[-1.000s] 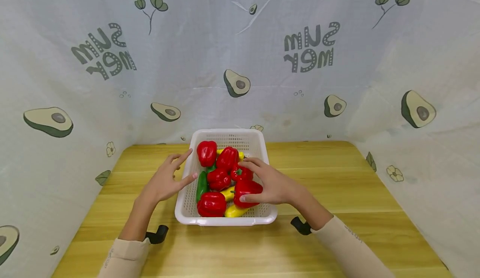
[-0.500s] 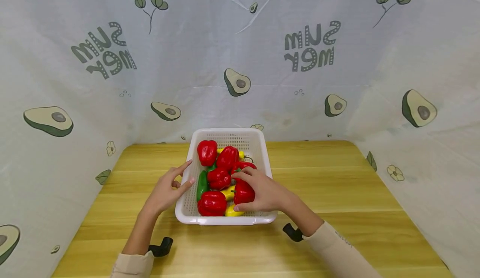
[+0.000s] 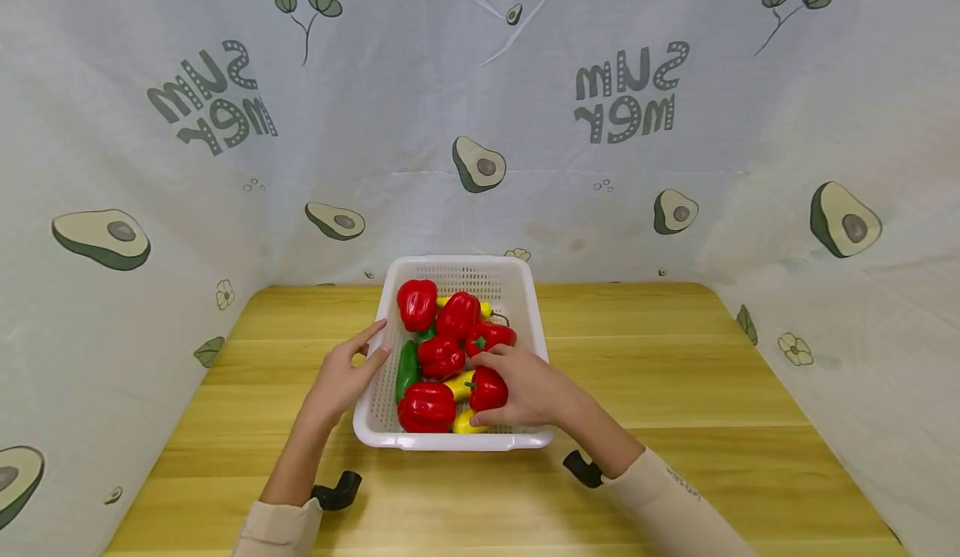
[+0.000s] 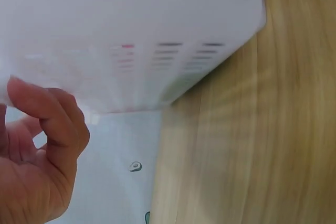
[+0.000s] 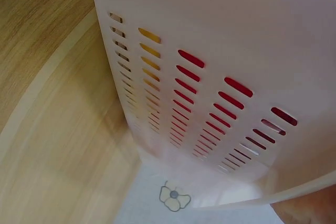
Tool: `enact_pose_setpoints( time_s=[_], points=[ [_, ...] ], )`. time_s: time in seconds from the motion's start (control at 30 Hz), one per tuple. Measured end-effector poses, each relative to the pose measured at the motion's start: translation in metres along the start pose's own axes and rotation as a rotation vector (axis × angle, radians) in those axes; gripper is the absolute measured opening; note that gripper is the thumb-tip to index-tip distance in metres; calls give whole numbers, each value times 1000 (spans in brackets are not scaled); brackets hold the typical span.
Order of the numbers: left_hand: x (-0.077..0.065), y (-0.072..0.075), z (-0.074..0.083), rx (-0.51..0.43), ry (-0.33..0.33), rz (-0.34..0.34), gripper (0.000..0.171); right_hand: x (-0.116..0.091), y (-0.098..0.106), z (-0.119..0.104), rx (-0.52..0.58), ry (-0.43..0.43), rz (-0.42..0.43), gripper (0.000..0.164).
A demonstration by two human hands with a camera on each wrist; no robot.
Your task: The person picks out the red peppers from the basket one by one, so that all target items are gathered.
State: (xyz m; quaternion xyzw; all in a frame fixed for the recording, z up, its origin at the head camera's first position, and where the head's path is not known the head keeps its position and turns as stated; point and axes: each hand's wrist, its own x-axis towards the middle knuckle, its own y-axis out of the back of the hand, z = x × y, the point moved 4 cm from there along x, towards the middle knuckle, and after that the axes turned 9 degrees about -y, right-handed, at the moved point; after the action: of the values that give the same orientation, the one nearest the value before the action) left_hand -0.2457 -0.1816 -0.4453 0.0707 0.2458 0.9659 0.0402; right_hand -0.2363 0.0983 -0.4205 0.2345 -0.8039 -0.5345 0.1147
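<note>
In the head view, a white plastic basket (image 3: pixel 531 311) holds several red bell peppers, a green pepper-like vegetable (image 3: pixel 407 371) and yellow vegetables (image 3: pixel 460 384). My right hand (image 3: pixel 531 386) reaches over the basket's right rim and grips a red bell pepper (image 3: pixel 487 392), thumb at the near side and fingers at the far side. Its palm hides part of the pepper. At the left rim is my left hand (image 3: pixel 337 382), thumb and forefinger extended by the edge, holding no vegetable. The left wrist view shows this hand (image 4: pixel 42 156) close to the basket's outer wall (image 4: pixel 131 19).
The basket stands on a wooden table (image 3: pixel 637 348). A pale curtain (image 3: pixel 405 107) printed with avocados surrounds the table at the back and sides. Another red bell pepper (image 3: pixel 426 408) lies at the basket's near left; one more (image 3: pixel 490 337) touches the right fingers' area.
My right hand has moved left and down onto the red bell pepper, and its fingers have closed round it. The left hand has shifted slightly and remains by the left rim.
</note>
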Motion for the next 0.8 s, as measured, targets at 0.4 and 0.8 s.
enact_pose_setpoints(
  time_s=[0.4,0.8],
  points=[
    [2,-9,0,13,17,34,52,2,1,-1,19,-5,3,68],
    [1,-9,3,-52,80,60,51,-1,9,3,270,61,57,71]
  ],
)
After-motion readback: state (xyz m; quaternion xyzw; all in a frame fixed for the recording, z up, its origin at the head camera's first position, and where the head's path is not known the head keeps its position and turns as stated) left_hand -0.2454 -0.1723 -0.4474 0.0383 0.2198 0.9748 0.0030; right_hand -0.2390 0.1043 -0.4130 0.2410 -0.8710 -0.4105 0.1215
